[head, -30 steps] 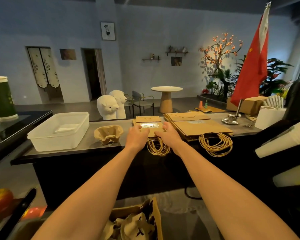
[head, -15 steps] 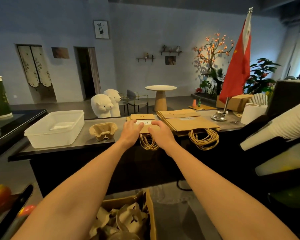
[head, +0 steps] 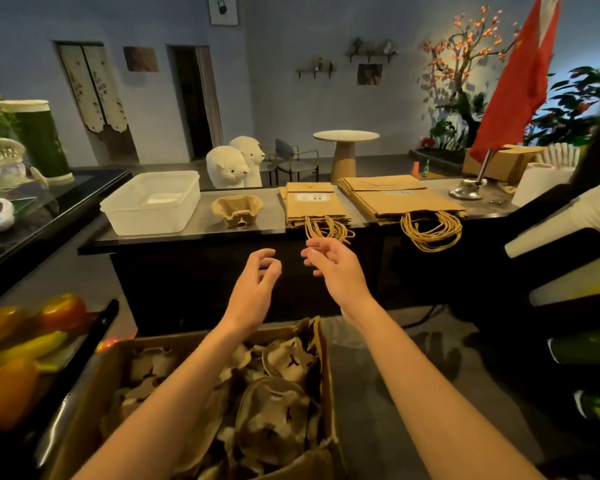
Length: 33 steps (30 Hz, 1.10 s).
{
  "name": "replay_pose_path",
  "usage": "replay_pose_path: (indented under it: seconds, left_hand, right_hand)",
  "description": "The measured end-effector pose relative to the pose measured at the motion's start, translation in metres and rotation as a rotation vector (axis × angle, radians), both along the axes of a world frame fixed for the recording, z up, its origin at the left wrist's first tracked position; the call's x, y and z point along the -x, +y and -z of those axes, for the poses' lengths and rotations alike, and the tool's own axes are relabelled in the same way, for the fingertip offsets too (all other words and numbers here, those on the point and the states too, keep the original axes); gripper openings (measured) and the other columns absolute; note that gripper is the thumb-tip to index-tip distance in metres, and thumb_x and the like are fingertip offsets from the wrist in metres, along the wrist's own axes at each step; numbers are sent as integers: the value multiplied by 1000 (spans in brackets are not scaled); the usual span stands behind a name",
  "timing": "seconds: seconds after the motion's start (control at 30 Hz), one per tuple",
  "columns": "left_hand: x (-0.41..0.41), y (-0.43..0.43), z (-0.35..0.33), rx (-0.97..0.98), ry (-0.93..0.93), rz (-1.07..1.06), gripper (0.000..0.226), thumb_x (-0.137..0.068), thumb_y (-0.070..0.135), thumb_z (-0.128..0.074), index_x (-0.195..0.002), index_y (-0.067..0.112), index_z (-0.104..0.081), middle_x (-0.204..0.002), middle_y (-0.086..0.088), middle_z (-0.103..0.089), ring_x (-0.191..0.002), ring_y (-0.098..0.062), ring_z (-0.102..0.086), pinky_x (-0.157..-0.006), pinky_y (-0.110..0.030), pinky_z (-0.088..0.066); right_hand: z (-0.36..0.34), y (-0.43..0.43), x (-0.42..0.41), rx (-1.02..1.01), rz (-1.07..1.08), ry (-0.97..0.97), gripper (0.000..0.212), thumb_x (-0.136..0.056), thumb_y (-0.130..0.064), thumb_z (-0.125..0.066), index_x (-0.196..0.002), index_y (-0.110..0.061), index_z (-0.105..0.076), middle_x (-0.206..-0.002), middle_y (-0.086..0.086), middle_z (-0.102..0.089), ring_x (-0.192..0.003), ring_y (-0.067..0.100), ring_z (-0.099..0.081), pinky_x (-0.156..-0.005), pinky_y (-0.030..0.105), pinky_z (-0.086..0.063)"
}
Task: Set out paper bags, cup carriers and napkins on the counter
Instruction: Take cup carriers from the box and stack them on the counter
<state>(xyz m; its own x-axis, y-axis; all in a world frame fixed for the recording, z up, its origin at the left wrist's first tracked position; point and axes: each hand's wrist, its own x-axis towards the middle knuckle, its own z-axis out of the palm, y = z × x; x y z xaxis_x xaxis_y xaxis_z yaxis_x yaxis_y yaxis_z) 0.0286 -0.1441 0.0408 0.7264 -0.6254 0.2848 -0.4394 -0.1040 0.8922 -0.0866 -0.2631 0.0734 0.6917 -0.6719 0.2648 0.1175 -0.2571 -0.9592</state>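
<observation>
**Counter (head: pixel 271 220) half laid: bags are out, carriers barely begun**

The dark counter runs across the café room ahead of me, with a flag (head: pixel 520 81) on a stand at its right end. Two flat stacks of paper bags lie on it side by side: the small paper bags (head: pixel 314 204) near the middle and the large paper bags (head: pixel 407 202) just to their right, with both sets of cord handles hanging over the front edge. I judge the bag part as good as done.

One cup carrier (head: pixel 237 210) sits on the counter between the small bags and a white tub (head: pixel 151 202). The rest lie jumbled in the cardboard box (head: pixel 327 375) below my forearms (there are plenty of them), so that step has hardly started.

I can't pick out the napkins for certain. Something pale lies in the bottom of the tub, but it is too faint to name.

My left hand (head: pixel 253 292) and right hand (head: pixel 336 271) hang in the air short of the counter's edge, above the box. Their fingers are loosely curled and they hold nothing. The carriers look like the next job.
</observation>
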Motion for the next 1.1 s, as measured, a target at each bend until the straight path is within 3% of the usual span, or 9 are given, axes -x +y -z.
replay_pose_path:
  seconds: [0.07,0.17,0.33,0.5,0.63,0.77,0.9,1.0,1.1]
  left_hand:
    - [2,15,6,-46,27,-5,39,-106,42,-47,-143,27,-46,-128,9,-61,-110,-4,-63,-97,-27,-49]
    - [6,37,13,-118,2,-21,36,-105,40,-52,-140,29,-49,-124,13,-61,-108,-3,-63,-86,-18,-49]
    - [16,78,42,-240,-201,-143,32,-102,31,-61,-133,26,-58,-121,13,-61,-104,-1,-60,-86,-19,-52]
    - [14,109,63,-530,-277,-115,43,-99,45,-59,-139,30,-53,-137,10,-53,-125,-12,-54,-107,-38,-46]
    - [20,119,73,-788,-313,-69,65,-99,50,-58,-156,29,-35,-164,2,-32,-147,-21,-37,-122,-45,-29]
    - [23,129,77,-661,-356,-181,47,-103,38,-56,-148,25,-48,-154,2,-46,-135,-20,-52,-109,-38,-45]
    - [23,138,71,-439,-230,-219,41,-104,41,-55,-142,26,-54,-146,3,-55,-129,-16,-55,-97,-30,-48]
    - [21,144,67,-239,-90,-250,39,-103,41,-56,-138,26,-57,-132,4,-62,-122,-15,-58,-97,-30,-51]
    - [21,150,65,-90,22,-305,32,-104,45,-52,-131,29,-57,-112,14,-64,-109,-10,-62,-82,-24,-52]
  right_hand:
    - [11,16,4,-24,-50,31,15,-101,-23,-59,-113,-30,-64,-109,-6,-71,-99,7,-68,-85,25,-54]
    - [32,36,9,-45,-133,122,14,-101,-26,-60,-111,-36,-64,-109,-10,-72,-98,1,-68,-85,21,-54]
    - [68,59,15,-15,-157,246,14,-101,-30,-61,-112,-36,-65,-110,-12,-70,-105,3,-65,-90,22,-54]
    - [95,78,16,129,-258,381,14,-100,-35,-60,-112,-39,-66,-110,-16,-67,-105,3,-63,-89,24,-54]
    - [104,91,19,514,-268,590,27,-99,-48,-55,-124,-39,-62,-125,-17,-63,-114,5,-57,-98,34,-53]
    - [106,105,30,769,-334,773,63,-87,-70,-59,-139,-34,-53,-139,-8,-55,-126,14,-50,-104,39,-49]
    - [97,112,35,885,-409,873,84,-81,-61,-73,-151,-28,-39,-150,-2,-43,-139,21,-39,-111,40,-40]
    - [92,114,33,897,-378,849,77,-85,-46,-75,-150,-28,-39,-146,-3,-45,-136,19,-41,-109,37,-41]
    - [80,109,29,659,-290,641,62,-84,-52,-75,-139,-40,-47,-134,-16,-53,-125,9,-52,-100,29,-46]
